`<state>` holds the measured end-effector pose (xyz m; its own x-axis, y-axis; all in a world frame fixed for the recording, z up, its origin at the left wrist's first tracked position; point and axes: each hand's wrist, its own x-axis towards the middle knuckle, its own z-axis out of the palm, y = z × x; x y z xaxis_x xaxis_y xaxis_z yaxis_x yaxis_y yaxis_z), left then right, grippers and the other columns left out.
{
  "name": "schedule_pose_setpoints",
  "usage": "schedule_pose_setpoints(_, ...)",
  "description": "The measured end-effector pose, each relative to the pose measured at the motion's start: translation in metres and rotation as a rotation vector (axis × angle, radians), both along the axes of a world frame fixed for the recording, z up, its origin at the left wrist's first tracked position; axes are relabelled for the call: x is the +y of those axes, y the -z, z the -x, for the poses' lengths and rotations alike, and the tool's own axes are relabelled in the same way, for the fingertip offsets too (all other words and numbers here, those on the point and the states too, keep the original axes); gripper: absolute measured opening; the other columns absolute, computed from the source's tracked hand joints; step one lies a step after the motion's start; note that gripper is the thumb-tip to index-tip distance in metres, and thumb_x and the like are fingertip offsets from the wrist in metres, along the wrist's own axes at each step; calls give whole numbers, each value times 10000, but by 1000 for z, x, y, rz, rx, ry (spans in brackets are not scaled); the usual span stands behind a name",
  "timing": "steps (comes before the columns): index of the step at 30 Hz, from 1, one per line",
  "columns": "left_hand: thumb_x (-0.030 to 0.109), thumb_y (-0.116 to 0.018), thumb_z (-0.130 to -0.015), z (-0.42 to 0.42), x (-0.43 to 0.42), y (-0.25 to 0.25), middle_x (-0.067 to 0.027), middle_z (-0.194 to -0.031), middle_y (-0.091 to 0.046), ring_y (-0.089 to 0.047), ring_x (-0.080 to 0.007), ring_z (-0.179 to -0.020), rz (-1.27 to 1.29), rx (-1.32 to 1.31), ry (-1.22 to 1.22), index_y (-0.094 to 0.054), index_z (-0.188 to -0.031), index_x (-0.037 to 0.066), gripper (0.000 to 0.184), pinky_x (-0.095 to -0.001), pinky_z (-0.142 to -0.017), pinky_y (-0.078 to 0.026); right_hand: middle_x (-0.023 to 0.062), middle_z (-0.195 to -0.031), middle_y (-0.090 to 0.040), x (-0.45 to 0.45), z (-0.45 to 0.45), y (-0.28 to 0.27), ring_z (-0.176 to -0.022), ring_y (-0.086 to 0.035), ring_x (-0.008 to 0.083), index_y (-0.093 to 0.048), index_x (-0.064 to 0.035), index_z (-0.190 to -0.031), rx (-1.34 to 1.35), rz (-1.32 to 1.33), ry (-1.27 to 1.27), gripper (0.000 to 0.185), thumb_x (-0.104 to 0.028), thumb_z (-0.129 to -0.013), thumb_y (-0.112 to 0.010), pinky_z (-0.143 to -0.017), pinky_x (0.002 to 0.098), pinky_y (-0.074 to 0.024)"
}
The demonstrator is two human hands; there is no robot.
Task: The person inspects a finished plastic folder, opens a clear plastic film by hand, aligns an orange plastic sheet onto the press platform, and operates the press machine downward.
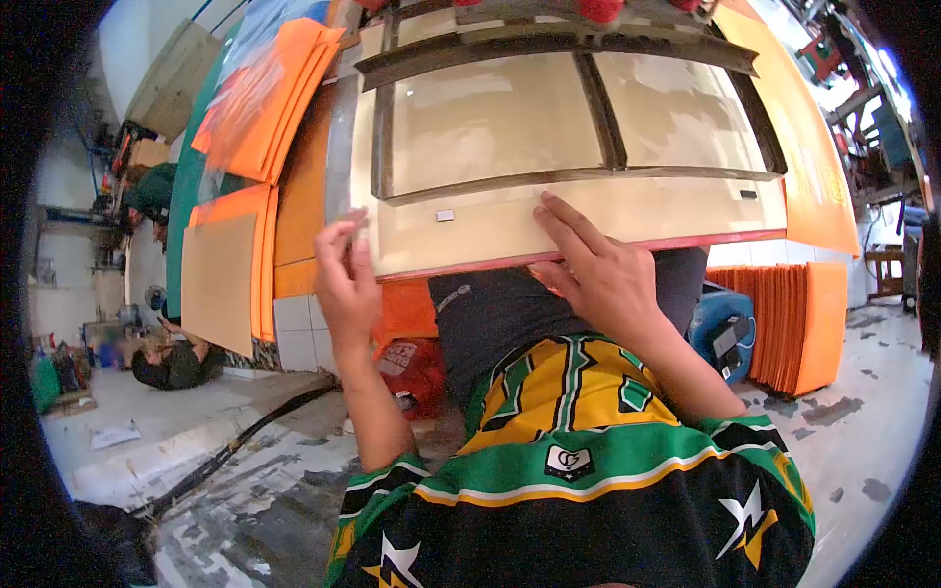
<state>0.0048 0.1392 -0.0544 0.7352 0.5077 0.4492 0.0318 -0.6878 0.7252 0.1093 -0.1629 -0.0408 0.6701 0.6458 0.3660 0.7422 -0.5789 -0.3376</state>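
A cream sheet or board with a red front edge lies before me. On it rests a dark frame with a crossbar and two wide openings. My right hand touches the front strip of the board, its index and middle fingers stretched out and the thumb apart. Beside the board's left edge, my left hand is raised with loosely bent, slightly blurred fingers, and nothing shows in it. A small white tab sits on the strip between the hands. Farther right is a small dark tab.
Orange folded sheets are stacked at the left, partly under clear plastic, with a brown board below. More orange sheets stand at the right beside a blue container. Another person is low at the far left.
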Motion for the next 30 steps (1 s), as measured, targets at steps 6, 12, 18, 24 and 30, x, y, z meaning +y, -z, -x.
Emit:
schedule_pose_setpoints(6,243,-541,-1053,8,-3,11,-149,-1346,-672,-567,-344,-1323,-290,93,120,-546,-1243,50,271,-466,-1153,-352,14,-1483,-570,4,2,-2,-843,-756,221,-611,-139,-1367,1,37,19,551,-430,-910,-715,-649,354,-596)
schedule_pose_setpoints(12,233,-541,-1050,9,0,15,-99,-1370,-670,-574,-301,-1346,-456,101,79,-546,-1239,76,246,-513,-1171,-324,15,-1492,-563,7,5,-4,-850,-757,227,-594,-141,-1396,6,92,47,581,-438,-911,-716,-641,345,-589)
schedule_pose_setpoints(18,226,-539,-1046,8,-1,21,-90,-1358,-680,-580,-299,-1340,-442,55,54,-551,-1233,83,236,-521,-1183,-319,8,-1467,-592,8,6,-8,-906,-746,231,-607,-123,-1384,32,78,49,546,-396,-924,-714,-677,331,-577)
schedule_pose_setpoints(24,198,-526,-1045,8,-6,23,-101,-1334,-693,-604,-292,-1313,-428,28,25,-566,-1201,83,198,-507,-1193,-308,6,-1467,-595,7,5,-5,-911,-750,220,-619,-131,-1382,10,61,56,539,-396,-923,-719,-678,321,-580)
schedule_pose_setpoints(30,205,-515,-1053,6,-6,24,-96,-1316,-705,-613,-278,-1304,-436,3,-6,-562,-1178,81,182,-494,-1193,-303,-7,-1513,-551,9,5,-4,-873,-761,209,-607,-152,-1377,-9,114,50,554,-466,-927,-686,-624,336,-598)
